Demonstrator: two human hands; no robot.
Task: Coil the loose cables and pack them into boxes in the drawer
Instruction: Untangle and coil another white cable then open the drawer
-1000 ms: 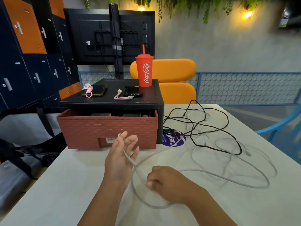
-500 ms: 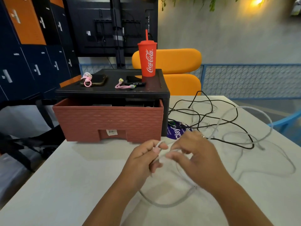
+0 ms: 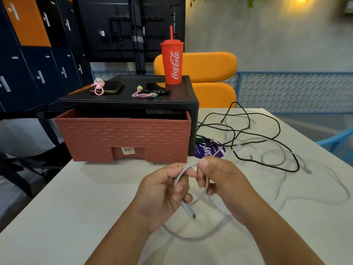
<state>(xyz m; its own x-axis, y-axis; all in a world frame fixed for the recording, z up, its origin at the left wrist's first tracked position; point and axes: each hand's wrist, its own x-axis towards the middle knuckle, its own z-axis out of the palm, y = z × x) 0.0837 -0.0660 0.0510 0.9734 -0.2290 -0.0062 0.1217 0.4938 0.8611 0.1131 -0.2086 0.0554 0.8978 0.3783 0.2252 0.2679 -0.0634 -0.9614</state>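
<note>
Red cup (image 3: 172, 62) reads "Coca-Cola"; both hands loop white cable (image 3: 205, 190).

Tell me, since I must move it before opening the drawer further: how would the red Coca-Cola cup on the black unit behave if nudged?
The red cup looks tall and narrows toward its base, so it would probably tip rather than slide. Its lid and straw suggest few spills, though I cannot tell whether it is full. It stands near the edge of the black unit, so a fall seems possible.

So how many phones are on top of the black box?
2. One phone lies at the left with a pink ring strap on it. The other phone lies near the middle, just left of the red cup. Nothing seems to hide more.
</note>
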